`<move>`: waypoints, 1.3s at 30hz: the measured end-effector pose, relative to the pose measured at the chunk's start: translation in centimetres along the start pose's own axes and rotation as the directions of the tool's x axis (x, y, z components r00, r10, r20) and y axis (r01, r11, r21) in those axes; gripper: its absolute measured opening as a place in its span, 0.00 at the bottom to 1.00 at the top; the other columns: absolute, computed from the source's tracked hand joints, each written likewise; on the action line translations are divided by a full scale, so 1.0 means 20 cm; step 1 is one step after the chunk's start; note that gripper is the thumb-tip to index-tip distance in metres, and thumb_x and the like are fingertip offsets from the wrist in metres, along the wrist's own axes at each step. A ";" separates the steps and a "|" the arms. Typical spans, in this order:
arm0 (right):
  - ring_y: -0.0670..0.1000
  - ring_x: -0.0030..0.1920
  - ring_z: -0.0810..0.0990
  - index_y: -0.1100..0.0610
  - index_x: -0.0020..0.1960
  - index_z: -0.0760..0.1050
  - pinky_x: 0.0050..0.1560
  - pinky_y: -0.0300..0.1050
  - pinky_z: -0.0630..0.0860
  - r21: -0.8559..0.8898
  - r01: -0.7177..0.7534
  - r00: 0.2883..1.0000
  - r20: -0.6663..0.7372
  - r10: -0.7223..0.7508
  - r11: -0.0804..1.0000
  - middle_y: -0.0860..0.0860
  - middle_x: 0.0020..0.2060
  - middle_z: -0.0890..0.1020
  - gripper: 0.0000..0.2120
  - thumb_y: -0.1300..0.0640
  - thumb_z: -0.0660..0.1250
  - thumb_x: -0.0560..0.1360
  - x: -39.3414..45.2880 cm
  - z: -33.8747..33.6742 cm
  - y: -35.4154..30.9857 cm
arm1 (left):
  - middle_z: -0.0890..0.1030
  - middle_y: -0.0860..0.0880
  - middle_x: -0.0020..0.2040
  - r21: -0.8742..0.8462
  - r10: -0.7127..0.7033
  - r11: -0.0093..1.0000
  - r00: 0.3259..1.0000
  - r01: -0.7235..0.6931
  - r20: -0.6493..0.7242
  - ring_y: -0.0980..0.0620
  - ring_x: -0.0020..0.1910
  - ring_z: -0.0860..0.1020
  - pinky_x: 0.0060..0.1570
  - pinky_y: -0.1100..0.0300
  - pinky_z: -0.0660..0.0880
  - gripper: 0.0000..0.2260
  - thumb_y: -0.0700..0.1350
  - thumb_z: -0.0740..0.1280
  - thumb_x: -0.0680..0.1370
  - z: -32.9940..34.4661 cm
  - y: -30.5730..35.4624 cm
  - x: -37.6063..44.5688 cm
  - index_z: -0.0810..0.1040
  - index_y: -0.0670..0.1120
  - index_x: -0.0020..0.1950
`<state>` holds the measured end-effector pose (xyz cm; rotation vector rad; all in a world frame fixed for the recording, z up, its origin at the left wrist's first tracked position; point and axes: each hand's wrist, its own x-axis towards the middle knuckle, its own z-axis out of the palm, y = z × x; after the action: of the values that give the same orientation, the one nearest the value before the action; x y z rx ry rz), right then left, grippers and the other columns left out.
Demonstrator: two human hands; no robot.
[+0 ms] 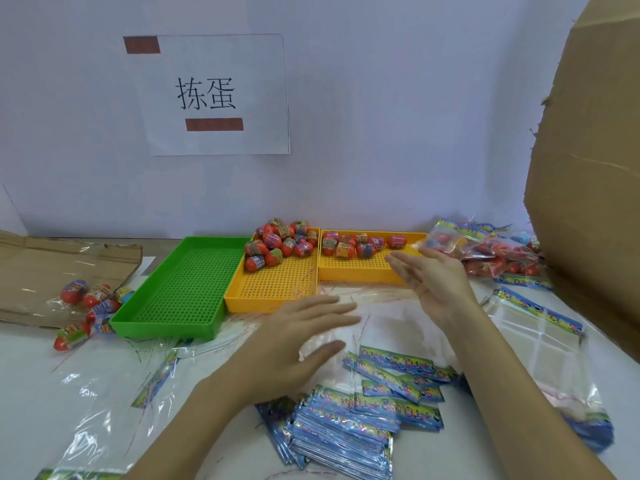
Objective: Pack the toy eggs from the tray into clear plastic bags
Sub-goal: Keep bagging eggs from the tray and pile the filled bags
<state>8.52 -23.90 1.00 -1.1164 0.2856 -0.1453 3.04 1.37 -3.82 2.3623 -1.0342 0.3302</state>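
Both empty with fingers straight, left hand (294,337) flat over loose clear plastic bags (377,327), probably to separate one, right hand (433,278) raised beside yellow tray (360,273) of toy eggs (346,245); behind, wall sign (207,95) reading 拣蛋.

Bare mesh fills the green tray (180,292); a cardboard box (588,168) (tall) walls off the right side

A packing workstation: under a printed wall sign (211,95), perforated sorting trays (277,285) hold toy eggs (280,245), with stacked bags (343,431) and a big carton (588,168) nearby.
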 end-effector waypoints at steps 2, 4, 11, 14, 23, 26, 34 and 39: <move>0.56 0.51 0.87 0.66 0.71 0.72 0.48 0.43 0.84 -0.097 -0.014 0.999 0.031 0.017 0.995 0.61 0.54 0.85 0.18 0.71 0.63 0.82 -0.01 0.03 0.01 | 0.69 0.65 0.78 -0.004 0.086 0.996 0.993 -0.086 0.084 0.64 0.81 0.59 0.78 0.64 0.52 0.19 0.55 0.59 0.88 0.04 0.05 0.01 0.70 0.60 0.79; 0.53 0.47 0.87 0.63 0.62 0.80 0.42 0.41 0.82 -0.206 -0.018 0.998 0.053 0.030 0.978 0.57 0.51 0.86 0.11 0.69 0.63 0.83 -0.02 0.05 0.03 | 0.73 0.63 0.76 0.043 0.122 0.991 0.985 -0.128 0.125 0.64 0.80 0.60 0.77 0.64 0.50 0.20 0.56 0.56 0.88 0.08 0.08 0.02 0.68 0.60 0.80; 0.49 0.38 0.86 0.57 0.50 0.84 0.36 0.38 0.79 -0.423 0.082 0.993 0.113 -0.038 0.902 0.53 0.41 0.87 0.15 0.69 0.60 0.83 -0.03 0.09 0.05 | 0.80 0.56 0.49 0.191 0.175 0.966 0.985 -0.174 0.012 0.54 0.54 0.75 0.60 0.58 0.66 0.11 0.57 0.71 0.81 0.07 0.04 0.03 0.87 0.54 0.57; 0.50 0.40 0.86 0.57 0.50 0.84 0.38 0.40 0.80 -0.465 0.103 0.987 0.158 -0.032 0.879 0.54 0.43 0.87 0.15 0.69 0.61 0.83 -0.03 0.10 0.06 | 0.81 0.55 0.52 0.203 0.180 0.964 0.983 -0.173 -0.018 0.52 0.55 0.76 0.59 0.56 0.69 0.04 0.50 0.74 0.81 0.04 0.04 0.01 0.86 0.52 0.51; 0.53 0.59 0.85 0.56 0.65 0.80 0.64 0.49 0.78 -0.409 0.205 0.850 0.525 0.045 0.889 0.54 0.55 0.87 0.26 0.37 0.57 0.82 -0.03 0.10 0.03 | 0.85 0.53 0.47 -0.562 -0.510 0.801 0.724 0.205 -0.464 0.56 0.50 0.82 0.50 0.65 0.77 0.06 0.40 0.72 0.81 -0.08 0.08 0.06 0.87 0.46 0.47; 0.54 0.60 0.85 0.54 0.67 0.79 0.68 0.52 0.74 -0.463 0.234 0.739 0.656 0.153 0.855 0.54 0.57 0.87 0.31 0.31 0.63 0.77 -0.05 0.10 0.03 | 0.85 0.50 0.40 -0.808 -0.734 0.556 0.572 0.195 -0.367 0.56 0.37 0.81 0.40 0.66 0.79 0.08 0.41 0.69 0.83 -0.11 0.04 0.06 0.87 0.42 0.49; 0.55 0.49 0.87 0.64 0.54 0.84 0.51 0.44 0.83 -0.338 0.024 0.845 0.510 0.161 0.941 0.59 0.48 0.87 0.11 0.62 0.77 0.73 -0.02 0.06 0.06 | 0.86 0.43 0.45 -0.980 -0.857 0.180 0.503 0.088 -0.112 0.50 0.35 0.84 0.36 0.56 0.83 0.11 0.44 0.67 0.84 -0.13 -0.03 0.05 0.82 0.36 0.57; 0.51 0.43 0.87 0.60 0.51 0.87 0.44 0.37 0.81 -0.400 0.139 0.890 0.451 0.062 0.906 0.58 0.46 0.88 0.06 0.62 0.76 0.74 -0.05 0.09 0.07 | 0.87 0.42 0.48 -0.921 -0.791 0.305 0.603 0.242 -0.103 0.47 0.41 0.85 0.42 0.57 0.83 0.26 0.52 0.79 0.70 -0.11 -0.04 0.05 0.80 0.42 0.64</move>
<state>7.99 -21.41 0.63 -1.5528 -0.1398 0.1557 4.26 2.38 -1.83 1.3627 0.0593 0.1450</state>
